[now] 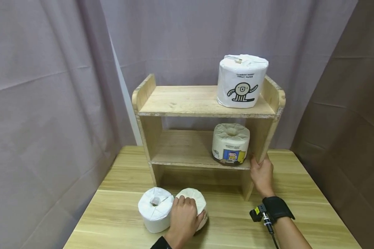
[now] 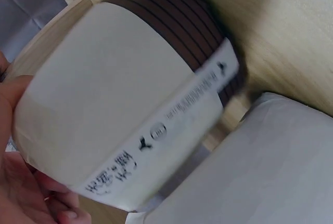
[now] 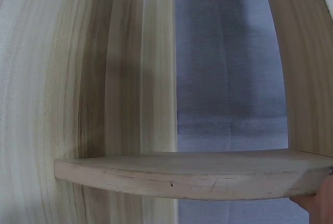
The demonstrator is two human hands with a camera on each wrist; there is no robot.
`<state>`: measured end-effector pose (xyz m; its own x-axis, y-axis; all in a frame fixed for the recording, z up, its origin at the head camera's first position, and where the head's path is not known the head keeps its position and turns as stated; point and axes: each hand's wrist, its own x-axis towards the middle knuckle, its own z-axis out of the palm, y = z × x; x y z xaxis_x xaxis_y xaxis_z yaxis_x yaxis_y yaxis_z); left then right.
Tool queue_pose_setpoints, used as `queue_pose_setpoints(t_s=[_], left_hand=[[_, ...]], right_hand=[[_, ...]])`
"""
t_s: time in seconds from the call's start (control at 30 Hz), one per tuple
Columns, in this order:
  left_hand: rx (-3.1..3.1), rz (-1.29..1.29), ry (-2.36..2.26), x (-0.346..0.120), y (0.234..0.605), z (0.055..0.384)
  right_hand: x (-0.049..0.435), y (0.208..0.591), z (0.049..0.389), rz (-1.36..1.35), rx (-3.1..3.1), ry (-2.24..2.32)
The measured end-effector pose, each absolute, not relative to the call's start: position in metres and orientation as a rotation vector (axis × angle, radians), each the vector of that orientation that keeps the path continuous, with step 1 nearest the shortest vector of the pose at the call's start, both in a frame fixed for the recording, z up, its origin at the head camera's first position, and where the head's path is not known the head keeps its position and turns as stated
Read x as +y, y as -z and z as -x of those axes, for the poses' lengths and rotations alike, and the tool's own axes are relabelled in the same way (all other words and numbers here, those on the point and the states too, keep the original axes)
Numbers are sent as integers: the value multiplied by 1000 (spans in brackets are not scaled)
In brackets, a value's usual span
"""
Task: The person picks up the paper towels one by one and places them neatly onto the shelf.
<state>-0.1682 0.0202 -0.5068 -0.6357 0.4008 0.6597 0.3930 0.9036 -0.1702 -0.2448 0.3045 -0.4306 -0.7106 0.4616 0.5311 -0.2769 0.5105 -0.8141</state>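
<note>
My left hand (image 1: 183, 218) grips a cream wrapped toilet roll (image 1: 195, 196) from above, thumb on its right side, in front of a wooden shelf. In the left wrist view this toilet roll (image 2: 104, 89) is tilted and shows a brown striped band and a printed strip. Close on its left, a white toilet roll (image 1: 156, 221) stands on the table. My right hand (image 1: 262, 174) grips the shelf's right side panel (image 1: 261, 131) around the middle board's height. Only a bit of that hand (image 3: 321, 203) enters the right wrist view, beside the wooden panel.
On the top board (image 1: 180, 100) stands a large white toilet roll (image 1: 242, 83), at the right. Another cream toilet roll (image 1: 231, 143) sits on the middle board (image 1: 184, 147). The wooden table (image 1: 112, 214) is bordered by grey curtains (image 1: 50, 121).
</note>
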Motion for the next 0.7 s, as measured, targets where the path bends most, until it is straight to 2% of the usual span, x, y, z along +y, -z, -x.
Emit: queue_pose_setpoints(t_s=[0.27, 0.7], left_hand=[[-2342, 669, 26, 14, 495, 161], [-2233, 751, 147, 7, 451, 156]], right_hand=[[303, 433, 245, 161, -2039, -1220], [306, 431, 244, 146, -2028, -1243]])
